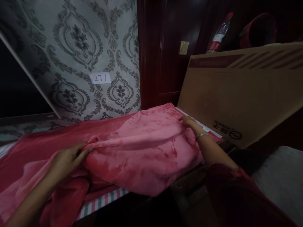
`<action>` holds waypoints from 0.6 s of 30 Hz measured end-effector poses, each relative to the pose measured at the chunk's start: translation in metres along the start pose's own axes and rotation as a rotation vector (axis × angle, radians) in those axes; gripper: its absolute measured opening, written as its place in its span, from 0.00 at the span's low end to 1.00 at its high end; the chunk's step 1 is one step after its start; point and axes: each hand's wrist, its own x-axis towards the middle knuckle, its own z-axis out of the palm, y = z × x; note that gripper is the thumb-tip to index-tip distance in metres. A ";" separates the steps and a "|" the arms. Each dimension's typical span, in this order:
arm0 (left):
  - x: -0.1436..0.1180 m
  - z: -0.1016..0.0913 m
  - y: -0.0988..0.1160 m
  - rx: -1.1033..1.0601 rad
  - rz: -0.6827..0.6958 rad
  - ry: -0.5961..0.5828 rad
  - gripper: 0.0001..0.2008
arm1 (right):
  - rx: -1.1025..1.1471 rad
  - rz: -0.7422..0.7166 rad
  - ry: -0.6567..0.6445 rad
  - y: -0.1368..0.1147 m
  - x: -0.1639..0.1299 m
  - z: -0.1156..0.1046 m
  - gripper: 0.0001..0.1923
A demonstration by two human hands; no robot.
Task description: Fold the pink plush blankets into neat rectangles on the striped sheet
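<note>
Closest to the camera, the person's left hand (67, 157) pinches a raised fold of the pink blanket (142, 148), fingers curled around the ridge of plush cloth so that the layer above lifts clear of the layer below. Across the bed, the right hand (188, 121) lies palm down on the blanket's far corner, fingers mostly flat; whether it grips the edge or only presses it cannot be told, though its position suggests it pins that corner while the other hand gathers. A thin bracelet (201, 136) circles that wrist, and a dark red sleeve (227, 186) covers the forearm lower down.

The blanket lies heaped and doubled over a striped sheet (104, 201), which shows at the bed's near edge. Just beside the right hand, a large cardboard box (241, 94) leans at the blanket's edge and crowds that side. Behind stands patterned wallpaper (78, 47) bearing a small paper label (100, 78), then dark wood panelling (163, 47). A plastic bottle (220, 33) stands beyond the box.
</note>
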 end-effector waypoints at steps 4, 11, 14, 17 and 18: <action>0.001 -0.004 0.008 0.011 0.008 -0.019 0.31 | 0.093 -0.258 -0.103 -0.033 -0.025 0.011 0.35; 0.001 0.000 0.005 -0.018 0.035 0.038 0.28 | 0.014 -0.376 -0.144 -0.075 -0.083 0.052 0.47; 0.003 0.004 0.000 -0.026 0.038 0.068 0.27 | -0.032 -0.346 0.005 -0.081 -0.090 0.051 0.27; -0.001 0.005 0.001 -0.018 0.044 0.059 0.24 | -0.034 -0.291 0.089 -0.080 -0.091 0.041 0.17; -0.003 0.005 0.003 -0.016 0.053 0.052 0.24 | -0.030 -0.268 0.116 -0.080 -0.091 0.037 0.16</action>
